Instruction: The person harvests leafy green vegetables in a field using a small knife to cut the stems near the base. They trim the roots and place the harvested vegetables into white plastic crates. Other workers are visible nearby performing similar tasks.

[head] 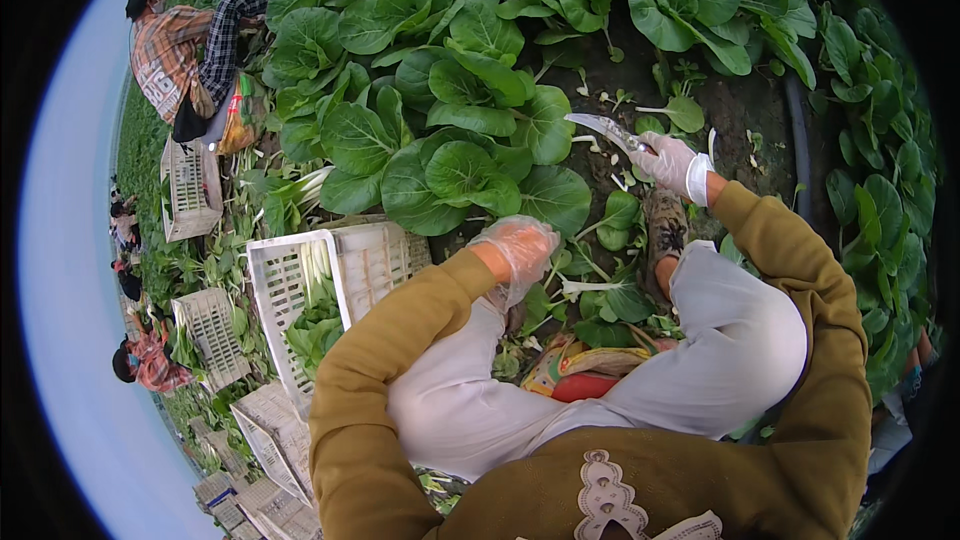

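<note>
My right hand (664, 162), in a thin translucent glove with a white cuff band, grips the handle of a small sickle-like knife (606, 129). The curved metal blade points left over the soil, its tip against the leaf edge of a leafy green plant (551, 124). My left hand (523, 246), in a clear plastic glove, is just below the lower leaves of another leafy green plant (469, 178). Its fingers are turned down and hidden, so their closure does not show. Cut leaves with pale stalks (615, 292) lie on the ground between my legs.
A white slatted plastic crate (375, 270) holding cut greens (315, 326) stands at my left. More crates (212, 337) continue behind it. Another person (176, 60) crouches among the rows at upper left. A dark hose (799, 142) runs along the soil at right.
</note>
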Demonstrator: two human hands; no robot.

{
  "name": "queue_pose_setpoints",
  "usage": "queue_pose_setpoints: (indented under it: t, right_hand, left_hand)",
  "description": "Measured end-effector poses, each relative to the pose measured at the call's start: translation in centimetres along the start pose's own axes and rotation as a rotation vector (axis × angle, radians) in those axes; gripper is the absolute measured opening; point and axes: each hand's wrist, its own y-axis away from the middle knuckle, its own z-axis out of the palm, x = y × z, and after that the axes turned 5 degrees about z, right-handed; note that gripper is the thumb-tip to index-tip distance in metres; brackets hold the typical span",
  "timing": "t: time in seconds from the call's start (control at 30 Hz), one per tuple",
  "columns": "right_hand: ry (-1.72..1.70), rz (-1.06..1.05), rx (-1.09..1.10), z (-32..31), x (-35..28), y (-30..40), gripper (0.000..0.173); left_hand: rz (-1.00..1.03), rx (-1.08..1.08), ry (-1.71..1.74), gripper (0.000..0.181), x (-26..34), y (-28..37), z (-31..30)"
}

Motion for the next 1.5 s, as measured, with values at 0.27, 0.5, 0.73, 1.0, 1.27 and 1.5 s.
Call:
queue_pose_setpoints:
  t: [0.27, 0.5, 0.73, 1.0, 1.27, 1.5]
  right_hand:
    - [0.211, 0.071, -0.098, 1.6, 2.8, 0.1, 0.037]
    - [0.478, -0.162, -0.249, 7.9, -0.1, -4.3, 0.026]
    - [0.622, -0.229, -0.345, 19.0, -1.9, -10.6, 0.034]
    - [0.292, -0.068, -0.287, 26.2, -1.9, -13.0, 0.052]
    - [0.486, -0.083, -0.551, 23.9, -2.7, -11.9, 0.054]
    - [0.243, -0.027, -0.224, 17.3, 0.9, -6.7, 0.054]
  left_hand:
    - [-0.586, -0.232, -0.782, 0.038, -11.6, -4.0, 5.7]
    - [-0.757, -0.107, -0.671, 0.026, -12.9, 2.9, 8.1]
    - [-0.743, 0.051, -0.683, 0.019, -12.9, 5.2, 9.2]
    - [-0.722, 0.147, -0.555, 0.01, -14.1, 6.5, 10.0]
    - [-0.665, 0.266, -0.561, 0.009, -14.9, 7.2, 10.1]
    - [-0.512, 0.39, -0.391, 0.026, -11.7, 8.9, 6.0]
